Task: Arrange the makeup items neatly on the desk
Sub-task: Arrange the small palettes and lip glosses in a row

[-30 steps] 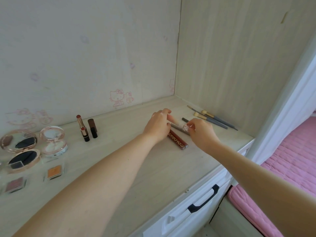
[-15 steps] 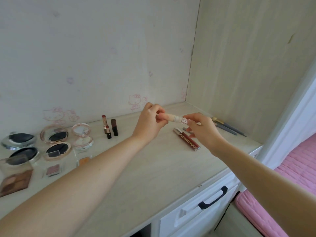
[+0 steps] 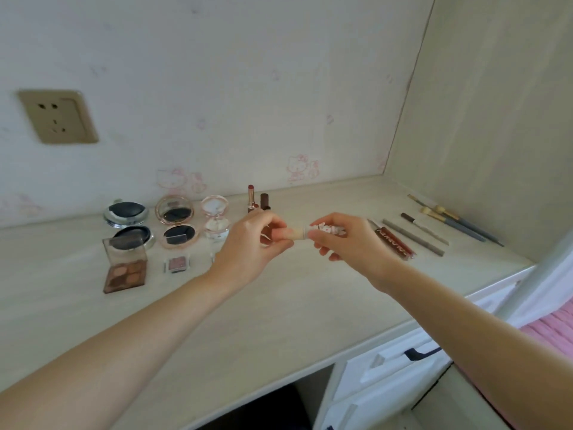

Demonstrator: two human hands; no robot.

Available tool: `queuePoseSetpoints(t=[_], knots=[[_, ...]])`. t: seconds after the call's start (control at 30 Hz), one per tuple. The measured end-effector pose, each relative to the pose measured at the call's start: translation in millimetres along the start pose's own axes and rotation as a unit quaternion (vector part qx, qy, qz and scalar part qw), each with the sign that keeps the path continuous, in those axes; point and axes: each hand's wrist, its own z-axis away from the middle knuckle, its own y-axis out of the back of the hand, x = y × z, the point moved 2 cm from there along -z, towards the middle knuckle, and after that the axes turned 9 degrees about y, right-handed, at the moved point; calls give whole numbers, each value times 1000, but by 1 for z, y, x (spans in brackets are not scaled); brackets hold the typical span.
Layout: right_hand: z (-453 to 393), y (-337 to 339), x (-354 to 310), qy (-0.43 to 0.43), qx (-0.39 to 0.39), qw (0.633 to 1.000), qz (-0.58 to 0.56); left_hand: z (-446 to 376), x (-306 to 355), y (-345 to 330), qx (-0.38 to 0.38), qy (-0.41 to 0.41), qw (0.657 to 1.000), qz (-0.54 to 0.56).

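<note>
On the desk [image 3: 279, 321]: five round compacts [image 3: 125, 212], one four-pan eyeshadow palette [image 3: 125, 273], one single eyeshadow pan [image 3: 176, 263], two lipsticks [image 3: 251, 198], one lip gloss tube [image 3: 393, 242], two pencils [image 3: 412, 237], two brushes [image 3: 455, 225]; one tube [image 3: 310, 234] held aloft.

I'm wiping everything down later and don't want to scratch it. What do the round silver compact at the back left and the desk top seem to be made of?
The round silver compact looks like polished metal or chromed plastic: its rim mirrors the light. The pale desk top looks like matte wood-grain laminate, with faint streaks and no shine.
</note>
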Motion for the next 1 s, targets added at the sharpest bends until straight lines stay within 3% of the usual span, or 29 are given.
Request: queuePoseSetpoints(t=[0.47,0.73,1.0], knots=[[6,-115,2,-44,-121,991,-34,76,-50,72,12,-2,996,-92],[9,-141,1,18,-107,992,66,96,-65,89,1,35,993,-109],[18,-161,1,99,-46,992,58,102,-71,97,14,45,991,-123]])
